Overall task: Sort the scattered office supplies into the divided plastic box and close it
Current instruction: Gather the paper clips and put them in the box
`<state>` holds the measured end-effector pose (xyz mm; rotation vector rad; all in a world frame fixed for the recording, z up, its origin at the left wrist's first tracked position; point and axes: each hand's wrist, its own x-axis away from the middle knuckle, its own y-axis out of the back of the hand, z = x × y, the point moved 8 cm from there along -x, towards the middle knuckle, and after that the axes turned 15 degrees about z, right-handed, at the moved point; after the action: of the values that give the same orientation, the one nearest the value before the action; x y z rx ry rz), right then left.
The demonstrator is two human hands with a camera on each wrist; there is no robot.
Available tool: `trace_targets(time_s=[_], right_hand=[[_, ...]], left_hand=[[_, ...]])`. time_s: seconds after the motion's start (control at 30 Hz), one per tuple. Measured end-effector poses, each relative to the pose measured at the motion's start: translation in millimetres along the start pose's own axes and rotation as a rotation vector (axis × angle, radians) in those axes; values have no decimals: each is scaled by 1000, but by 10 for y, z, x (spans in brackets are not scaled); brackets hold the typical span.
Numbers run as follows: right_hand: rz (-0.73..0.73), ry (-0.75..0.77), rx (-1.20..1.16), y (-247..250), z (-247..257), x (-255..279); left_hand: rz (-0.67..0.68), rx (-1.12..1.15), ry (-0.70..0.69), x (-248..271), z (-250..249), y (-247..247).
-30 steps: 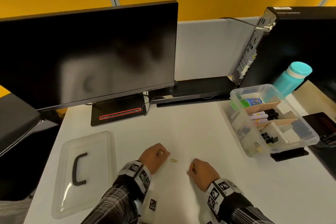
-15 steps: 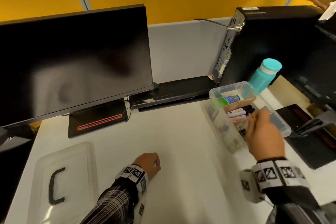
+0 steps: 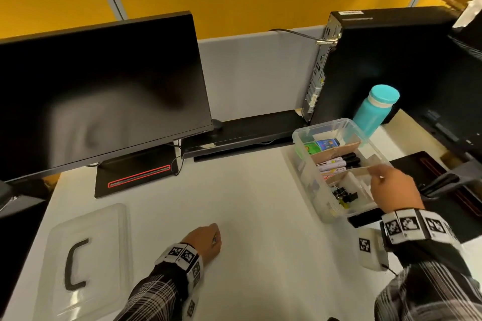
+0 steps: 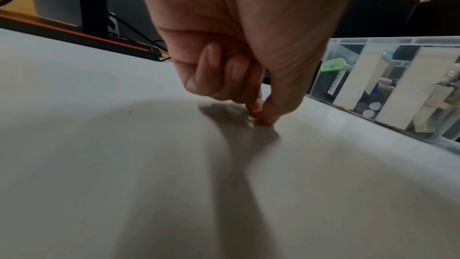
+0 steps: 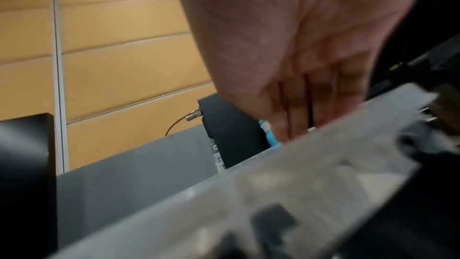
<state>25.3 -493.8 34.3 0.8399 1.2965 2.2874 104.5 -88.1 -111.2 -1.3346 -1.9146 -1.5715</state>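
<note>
L hand pinching paperclip; R hand over box

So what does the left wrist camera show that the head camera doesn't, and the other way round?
Only the left wrist view shows the small gold paper clip pinched at the fingertips of the left hand against the desk, and the box's contents side-on through its wall. Only the head view shows the right hand over the box, the lid lying apart on the desk, the monitor and the teal bottle. Both show the left hand, the white desk and the clear divided box.
</note>
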Motion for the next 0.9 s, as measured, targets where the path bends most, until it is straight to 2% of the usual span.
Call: trace_targets(time_s=[0.07, 0.1, 0.17, 0.23, 0.27, 0.33, 0.47, 0.6, 0.67, 0.8, 0.9], right_hand=[[-232, 31, -30, 205, -127, 143], [-280, -2, -8, 234, -228, 141], [-191, -75, -46, 125, -418, 13], [-31, -89, -165, -57, -501, -119], [4, -84, -218, -106, -503, -131], [6, -38, -295, -161, -487, -113], [16, 89, -327, -307, -341, 32], [66, 196, -327, -487, -127, 59], [96, 266, -302, -569, 52, 97], [145, 342, -278, -761, 373, 185], [121, 379, -280, -827, 497, 235]], left_hand=[[-21, 23, 8, 4, 28, -15], [-29, 34, 12, 12, 39, -22], [-40, 49, 22, 26, 50, -36], [-38, 59, 35, 32, 48, -44], [-39, 62, 42, 41, 39, -45], [-72, 78, 37, 62, 0, -22], [-247, 143, -3, 225, -195, 225], [-419, 150, -136, 563, -809, 737], [-450, 141, -223, 667, -1232, 937], [-367, 32, -334, 607, -2107, 1123], [-276, -167, -264, 398, -2554, 1206]])
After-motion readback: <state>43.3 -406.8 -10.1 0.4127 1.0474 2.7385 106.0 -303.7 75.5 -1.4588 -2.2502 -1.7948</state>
